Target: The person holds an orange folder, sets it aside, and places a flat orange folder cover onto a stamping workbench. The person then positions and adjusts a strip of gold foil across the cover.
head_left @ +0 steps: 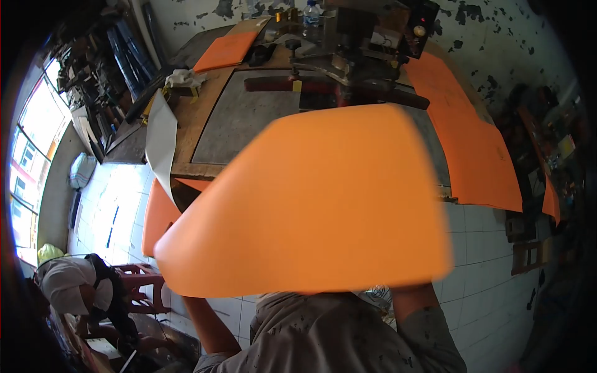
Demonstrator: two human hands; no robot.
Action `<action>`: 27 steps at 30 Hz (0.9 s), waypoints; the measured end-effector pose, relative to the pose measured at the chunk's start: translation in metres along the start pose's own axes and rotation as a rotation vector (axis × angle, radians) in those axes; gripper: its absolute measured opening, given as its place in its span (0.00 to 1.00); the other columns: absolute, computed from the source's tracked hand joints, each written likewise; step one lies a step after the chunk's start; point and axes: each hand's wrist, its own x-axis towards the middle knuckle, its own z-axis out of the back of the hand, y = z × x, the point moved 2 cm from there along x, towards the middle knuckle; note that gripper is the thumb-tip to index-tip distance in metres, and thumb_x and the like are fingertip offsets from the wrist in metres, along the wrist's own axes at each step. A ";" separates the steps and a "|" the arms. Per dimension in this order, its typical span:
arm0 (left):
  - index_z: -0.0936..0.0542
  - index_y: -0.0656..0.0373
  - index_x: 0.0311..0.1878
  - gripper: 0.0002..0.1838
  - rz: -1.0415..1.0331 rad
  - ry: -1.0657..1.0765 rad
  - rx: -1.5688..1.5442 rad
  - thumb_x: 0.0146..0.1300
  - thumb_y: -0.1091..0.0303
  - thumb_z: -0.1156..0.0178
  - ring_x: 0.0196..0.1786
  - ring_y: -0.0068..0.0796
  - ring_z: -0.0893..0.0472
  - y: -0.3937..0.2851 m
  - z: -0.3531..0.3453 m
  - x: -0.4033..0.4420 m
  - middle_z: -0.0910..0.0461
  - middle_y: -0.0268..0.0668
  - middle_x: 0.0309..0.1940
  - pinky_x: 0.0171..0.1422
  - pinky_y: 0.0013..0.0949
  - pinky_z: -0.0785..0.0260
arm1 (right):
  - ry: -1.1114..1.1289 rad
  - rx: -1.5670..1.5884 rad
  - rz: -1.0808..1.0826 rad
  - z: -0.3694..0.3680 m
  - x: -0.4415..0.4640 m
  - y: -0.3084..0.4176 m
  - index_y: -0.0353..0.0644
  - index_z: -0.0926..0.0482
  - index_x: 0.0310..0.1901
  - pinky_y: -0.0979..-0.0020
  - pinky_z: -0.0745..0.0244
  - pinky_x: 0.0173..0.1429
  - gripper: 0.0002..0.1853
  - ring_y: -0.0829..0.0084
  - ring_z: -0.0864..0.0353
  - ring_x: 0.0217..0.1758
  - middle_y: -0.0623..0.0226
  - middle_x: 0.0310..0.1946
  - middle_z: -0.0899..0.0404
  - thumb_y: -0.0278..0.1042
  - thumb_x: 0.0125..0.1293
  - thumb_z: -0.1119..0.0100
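1. A large orange sheet [323,205], slightly blurred, spreads before my torso, covering part of the worktable [233,121] from view.
2. My left forearm [210,326] and right forearm [413,303] run up behind it; my hands are hidden, so I cannot tell how my fingers grip.
3. Beyond stands a red-armed machine [344,93].
4. More orange sheeting [476,152] drapes the table's right side.

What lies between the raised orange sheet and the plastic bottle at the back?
In the head view, a dark red-based machine stands between the orange sheet and the plastic bottle.
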 end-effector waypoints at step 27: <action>0.29 0.71 0.69 0.26 0.164 0.695 -0.074 0.71 0.71 0.42 0.57 0.31 0.17 -0.113 -0.089 0.156 0.17 0.45 0.58 0.61 0.32 0.25 | -0.361 -1.079 -0.092 0.130 -0.042 -0.029 0.39 0.19 0.61 0.73 0.23 0.45 0.17 0.77 0.17 0.43 0.62 0.54 0.13 0.30 0.72 0.37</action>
